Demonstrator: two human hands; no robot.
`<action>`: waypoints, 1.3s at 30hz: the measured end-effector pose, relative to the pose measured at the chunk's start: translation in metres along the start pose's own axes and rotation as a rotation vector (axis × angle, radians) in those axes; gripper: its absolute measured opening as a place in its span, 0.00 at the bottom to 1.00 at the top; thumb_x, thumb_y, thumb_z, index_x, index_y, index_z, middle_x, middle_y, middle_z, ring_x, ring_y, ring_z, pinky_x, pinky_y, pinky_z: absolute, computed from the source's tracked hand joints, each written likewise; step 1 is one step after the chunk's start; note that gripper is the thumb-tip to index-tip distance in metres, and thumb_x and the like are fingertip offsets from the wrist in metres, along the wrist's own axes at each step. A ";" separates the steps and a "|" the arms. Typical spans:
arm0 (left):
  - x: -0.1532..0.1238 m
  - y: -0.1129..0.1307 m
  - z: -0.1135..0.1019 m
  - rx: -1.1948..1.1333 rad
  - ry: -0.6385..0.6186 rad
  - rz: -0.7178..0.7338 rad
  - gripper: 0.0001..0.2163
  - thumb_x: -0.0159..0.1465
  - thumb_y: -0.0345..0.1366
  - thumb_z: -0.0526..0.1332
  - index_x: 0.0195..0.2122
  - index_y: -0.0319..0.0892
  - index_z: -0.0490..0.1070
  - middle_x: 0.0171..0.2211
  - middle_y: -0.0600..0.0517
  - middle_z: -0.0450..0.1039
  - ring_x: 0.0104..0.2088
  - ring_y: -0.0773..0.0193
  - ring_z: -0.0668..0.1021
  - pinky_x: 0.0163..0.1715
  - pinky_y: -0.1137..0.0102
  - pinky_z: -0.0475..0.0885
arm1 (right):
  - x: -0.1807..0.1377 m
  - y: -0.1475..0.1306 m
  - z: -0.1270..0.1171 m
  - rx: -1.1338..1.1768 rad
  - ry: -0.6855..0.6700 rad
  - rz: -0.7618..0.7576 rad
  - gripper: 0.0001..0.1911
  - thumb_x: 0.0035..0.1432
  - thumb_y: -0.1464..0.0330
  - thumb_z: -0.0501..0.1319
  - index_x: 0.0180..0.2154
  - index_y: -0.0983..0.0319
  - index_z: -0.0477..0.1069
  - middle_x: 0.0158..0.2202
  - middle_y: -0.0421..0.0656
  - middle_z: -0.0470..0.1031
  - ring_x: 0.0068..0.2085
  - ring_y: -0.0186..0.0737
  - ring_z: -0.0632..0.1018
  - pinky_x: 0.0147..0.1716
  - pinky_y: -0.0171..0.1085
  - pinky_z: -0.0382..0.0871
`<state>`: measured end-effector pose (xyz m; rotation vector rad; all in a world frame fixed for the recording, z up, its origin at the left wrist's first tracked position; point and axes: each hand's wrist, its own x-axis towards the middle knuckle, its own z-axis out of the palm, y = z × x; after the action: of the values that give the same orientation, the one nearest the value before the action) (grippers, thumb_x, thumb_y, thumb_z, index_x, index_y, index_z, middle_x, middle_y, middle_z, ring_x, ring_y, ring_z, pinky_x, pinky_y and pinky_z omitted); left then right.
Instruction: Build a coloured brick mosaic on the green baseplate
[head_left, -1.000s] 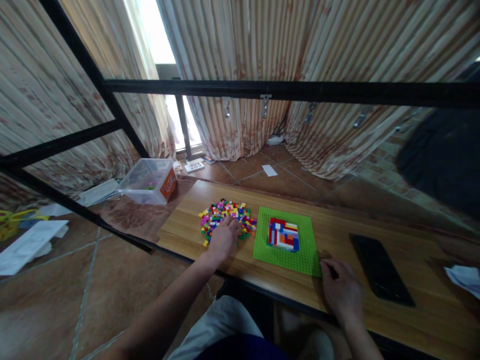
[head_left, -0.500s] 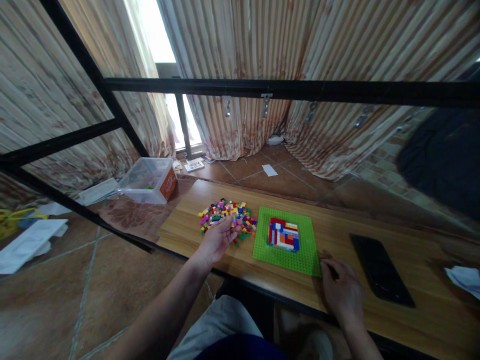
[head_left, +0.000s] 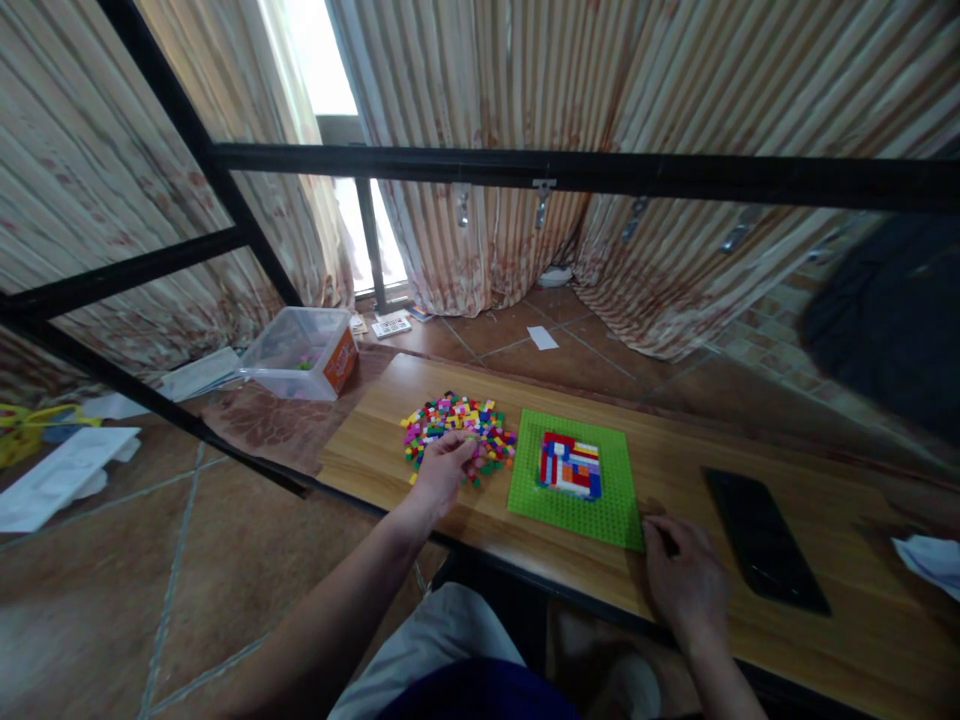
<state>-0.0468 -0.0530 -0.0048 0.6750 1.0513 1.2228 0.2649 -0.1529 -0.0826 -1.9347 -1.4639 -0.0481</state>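
Observation:
My left hand (head_left: pixel 442 470) is over the near side of a heap of small coloured building bricks (head_left: pixel 431 425). Its thumb and fingers are pinched together; whatever is between them is too small to make out. A green studded baseplate (head_left: pixel 525 480) lies to the right of the heap. On its middle sits a block of joined bricks (head_left: pixel 570 467) in red, white, blue and orange. My right hand (head_left: pixel 686 575) rests on the table with curled fingers, the fingertips at the baseplate's near right corner.
The wooden table (head_left: pixel 667 450) also bears a black phone-like slab (head_left: pixel 765 540) and white paper (head_left: pixel 930 560) at right. A clear plastic box (head_left: pixel 300 350) stands on the floor beyond the left end. A black metal bar (head_left: pixel 480 162) crosses in front of the curtains.
My left hand has turned from a palm-up, loosely opened pose to a pinch over the heap. My right hand stays by the baseplate corner. The view has shifted slightly.

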 end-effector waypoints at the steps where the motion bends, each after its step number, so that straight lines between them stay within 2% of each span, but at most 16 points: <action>1: 0.001 -0.001 0.000 0.046 0.007 0.015 0.12 0.50 0.38 0.71 0.29 0.37 0.72 0.23 0.54 0.73 0.21 0.73 0.72 0.22 0.78 0.66 | 0.000 0.000 0.000 -0.001 -0.002 -0.001 0.24 0.61 0.51 0.49 0.34 0.62 0.74 0.39 0.52 0.76 0.42 0.50 0.75 0.45 0.47 0.68; 6: 0.014 -0.012 -0.008 0.352 0.021 0.108 0.06 0.56 0.36 0.65 0.29 0.38 0.74 0.22 0.54 0.72 0.20 0.71 0.72 0.20 0.77 0.65 | 0.000 0.000 -0.001 -0.010 -0.015 -0.006 0.25 0.61 0.51 0.49 0.35 0.62 0.74 0.39 0.52 0.77 0.42 0.50 0.76 0.45 0.46 0.69; 9: 0.022 -0.016 -0.015 0.473 0.035 0.145 0.04 0.55 0.31 0.64 0.32 0.39 0.76 0.23 0.54 0.73 0.21 0.69 0.74 0.21 0.75 0.68 | 0.000 -0.002 -0.002 -0.015 -0.011 0.008 0.25 0.61 0.51 0.49 0.34 0.62 0.75 0.39 0.52 0.77 0.42 0.50 0.76 0.44 0.46 0.69; 12: 0.025 -0.015 -0.019 0.600 0.021 0.215 0.06 0.54 0.26 0.64 0.32 0.41 0.78 0.28 0.52 0.77 0.27 0.64 0.77 0.29 0.72 0.72 | 0.000 -0.003 -0.002 -0.004 0.000 0.007 0.25 0.61 0.51 0.49 0.34 0.62 0.75 0.39 0.51 0.77 0.42 0.50 0.76 0.44 0.46 0.69; 16: 0.023 -0.010 -0.018 0.952 -0.012 0.386 0.12 0.56 0.23 0.59 0.36 0.42 0.79 0.33 0.48 0.80 0.37 0.57 0.79 0.43 0.64 0.73 | 0.000 -0.002 -0.001 -0.005 -0.001 0.016 0.24 0.61 0.51 0.49 0.34 0.62 0.75 0.39 0.51 0.77 0.43 0.51 0.76 0.45 0.46 0.69; 21: 0.021 -0.011 -0.016 1.101 -0.052 0.469 0.15 0.59 0.24 0.55 0.43 0.40 0.77 0.37 0.45 0.80 0.40 0.55 0.80 0.45 0.63 0.73 | 0.000 0.000 0.000 -0.012 -0.007 0.014 0.24 0.61 0.51 0.49 0.34 0.61 0.74 0.39 0.51 0.77 0.42 0.50 0.76 0.44 0.46 0.69; 26: 0.023 -0.013 -0.018 1.043 -0.060 0.434 0.15 0.58 0.24 0.55 0.44 0.39 0.77 0.38 0.44 0.79 0.39 0.55 0.80 0.43 0.62 0.74 | 0.001 -0.002 -0.001 -0.018 -0.005 0.025 0.24 0.61 0.51 0.49 0.34 0.62 0.75 0.39 0.51 0.77 0.42 0.49 0.76 0.43 0.44 0.69; 32: 0.026 -0.017 -0.020 0.582 -0.040 0.249 0.10 0.57 0.26 0.59 0.37 0.40 0.77 0.34 0.49 0.80 0.34 0.61 0.80 0.35 0.68 0.77 | 0.002 -0.004 -0.002 -0.013 0.004 0.028 0.24 0.61 0.52 0.50 0.34 0.62 0.75 0.39 0.52 0.77 0.42 0.49 0.77 0.44 0.44 0.69; 39: 0.029 -0.020 -0.021 0.589 -0.006 0.293 0.10 0.56 0.27 0.60 0.36 0.40 0.80 0.32 0.50 0.79 0.32 0.62 0.79 0.32 0.70 0.75 | 0.001 -0.004 -0.002 -0.012 0.015 0.011 0.25 0.61 0.51 0.49 0.34 0.63 0.75 0.38 0.52 0.77 0.41 0.49 0.76 0.43 0.45 0.69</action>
<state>-0.0575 -0.0322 -0.0390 1.3221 1.3560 1.1537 0.2623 -0.1522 -0.0784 -1.9483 -1.4455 -0.0669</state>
